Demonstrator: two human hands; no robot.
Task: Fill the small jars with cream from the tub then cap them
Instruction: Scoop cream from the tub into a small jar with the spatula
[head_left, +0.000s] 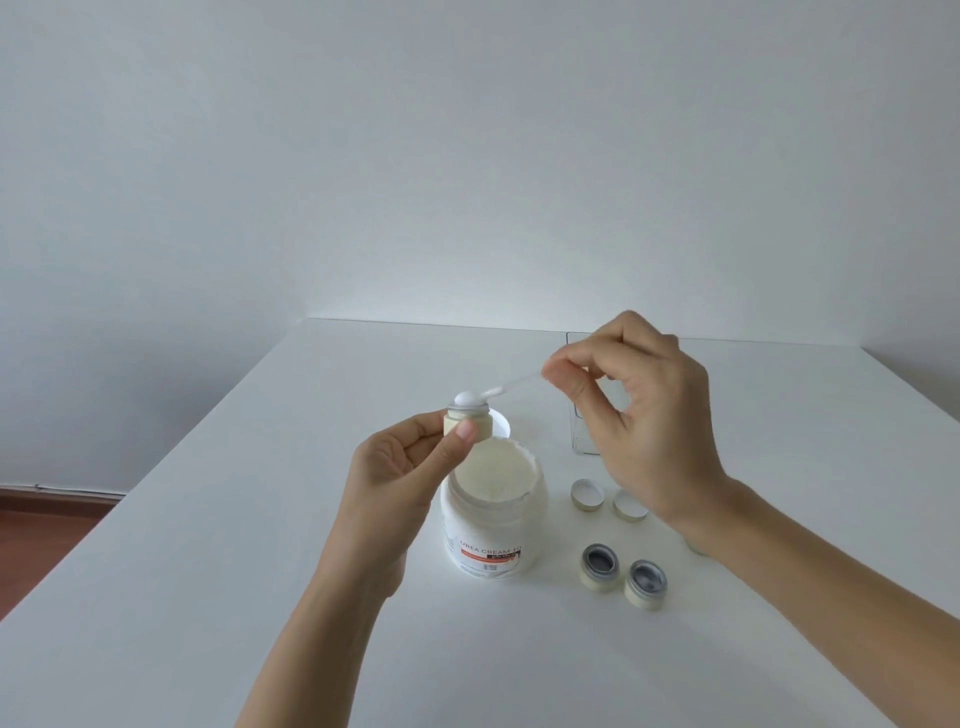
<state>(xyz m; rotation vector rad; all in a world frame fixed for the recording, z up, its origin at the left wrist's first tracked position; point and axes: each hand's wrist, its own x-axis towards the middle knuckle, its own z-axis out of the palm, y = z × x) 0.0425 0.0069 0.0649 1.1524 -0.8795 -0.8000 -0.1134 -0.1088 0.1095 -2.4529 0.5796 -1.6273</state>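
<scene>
My left hand (400, 467) pinches a small cream-coloured jar (470, 420) above the far rim of the open white tub (493, 512), which is labelled "UREA CREAM". My right hand (639, 410) pinches the handle of a thin white spatula (511, 385). Its tip rests on a blob of cream at the jar's mouth. Two more small jars (600, 565) (645, 582) stand open to the right of the tub. Two small caps (588, 493) (629, 505) lie upside down behind them, the right one partly hidden by my right wrist.
The white tub lid (500, 423) lies behind the tub, mostly hidden by the held jar. A clear glass container (584, 415) stands at the back, behind my right hand. The white table (260, 519) ends at the left, where a reddish floor shows below.
</scene>
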